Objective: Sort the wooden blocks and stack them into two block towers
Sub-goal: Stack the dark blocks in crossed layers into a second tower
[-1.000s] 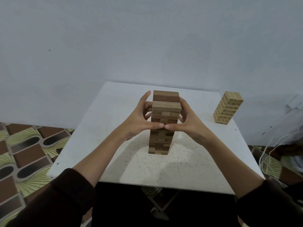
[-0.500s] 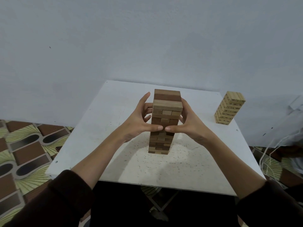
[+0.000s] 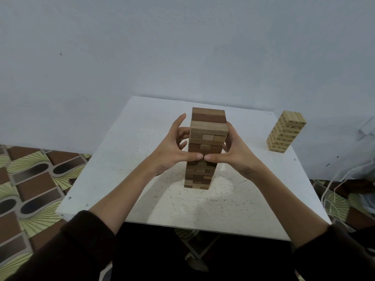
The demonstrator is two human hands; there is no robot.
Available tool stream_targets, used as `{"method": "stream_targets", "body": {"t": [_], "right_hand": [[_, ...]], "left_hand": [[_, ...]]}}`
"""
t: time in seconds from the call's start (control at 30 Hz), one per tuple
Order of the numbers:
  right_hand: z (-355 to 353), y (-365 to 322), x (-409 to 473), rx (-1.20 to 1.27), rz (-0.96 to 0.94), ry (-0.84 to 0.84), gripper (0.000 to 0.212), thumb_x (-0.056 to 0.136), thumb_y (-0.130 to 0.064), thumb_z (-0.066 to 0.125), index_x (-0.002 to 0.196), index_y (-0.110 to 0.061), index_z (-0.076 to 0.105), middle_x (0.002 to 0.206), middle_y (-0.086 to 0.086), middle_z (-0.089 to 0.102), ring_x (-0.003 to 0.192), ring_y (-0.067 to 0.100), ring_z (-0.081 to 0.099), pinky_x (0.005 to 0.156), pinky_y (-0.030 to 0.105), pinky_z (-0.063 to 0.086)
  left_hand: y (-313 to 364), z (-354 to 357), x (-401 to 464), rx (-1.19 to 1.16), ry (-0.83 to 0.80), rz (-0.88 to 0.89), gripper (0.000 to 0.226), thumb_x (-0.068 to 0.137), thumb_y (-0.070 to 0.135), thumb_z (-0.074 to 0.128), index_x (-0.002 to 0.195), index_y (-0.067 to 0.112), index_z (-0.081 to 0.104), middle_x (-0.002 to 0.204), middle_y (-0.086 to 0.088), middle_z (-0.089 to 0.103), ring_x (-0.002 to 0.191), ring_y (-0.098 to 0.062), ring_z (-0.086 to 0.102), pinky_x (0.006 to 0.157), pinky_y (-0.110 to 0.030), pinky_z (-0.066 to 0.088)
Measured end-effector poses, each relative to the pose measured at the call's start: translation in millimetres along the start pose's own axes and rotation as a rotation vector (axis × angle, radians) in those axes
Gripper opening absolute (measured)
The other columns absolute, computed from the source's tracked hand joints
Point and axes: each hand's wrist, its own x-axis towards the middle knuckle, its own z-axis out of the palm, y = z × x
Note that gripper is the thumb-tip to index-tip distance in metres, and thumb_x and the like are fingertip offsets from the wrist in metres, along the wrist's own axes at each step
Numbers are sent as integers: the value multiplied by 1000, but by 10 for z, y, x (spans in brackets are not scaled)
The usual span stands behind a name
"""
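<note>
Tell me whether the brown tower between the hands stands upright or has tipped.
Upright: the brown tower stands on the white table, its layers stacked squarely, left hand and right hand touching its sides.

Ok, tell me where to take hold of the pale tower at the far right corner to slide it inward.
Grip the pale tower low on its two opposite side faces, coming from the near side. It is tall, narrow and made of loose layers, so a high grip would likely tip or shear it. It stands close to the white table's right edge.
</note>
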Motion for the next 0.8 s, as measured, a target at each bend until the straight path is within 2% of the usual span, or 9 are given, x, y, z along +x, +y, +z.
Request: {"method": "stream_targets", "body": {"t": [0.17, 0.37, 0.67, 0.8], "right_hand": [[-9, 56, -6, -15, 43, -22, 94, 60, -18, 83, 139, -24, 33, 125, -12, 55, 125, 13, 48, 112, 53, 30], [26, 90, -10, -12, 52, -9, 102, 54, -30, 85, 140, -23, 31, 126, -7, 55, 125, 16, 48, 110, 53, 32], [30, 118, 13, -5, 60, -1, 97, 56, -26, 85, 139, -22, 34, 126, -5, 56, 124, 17, 49, 109, 54, 33], [32, 110, -3, 14, 55, -4, 103, 53, -33, 85, 141, -21, 32, 129, -3, 54, 126, 19, 48, 110, 55, 32]], "left_hand": [[-20, 5, -8, 46, -43, 21, 116, 60, 13, 81, 150, 32, 10, 132, -4, 49, 127, -13, 47, 112, -48, 33], [-55, -8, -3, 44, -39, 12, 117, 58, 18, 83, 150, 32, 11, 131, -6, 52, 125, -15, 49, 111, -49, 34], [-101, 9, 14, 28, -13, 10, 114, 60, 13, 82, 150, 29, 15, 128, -9, 53, 123, -17, 51, 110, -50, 35], [-117, -8, 11, 42, -38, 10, 118, 59, 19, 84, 150, 29, 11, 130, -8, 52, 125, -16, 49, 111, -50, 33]]}}
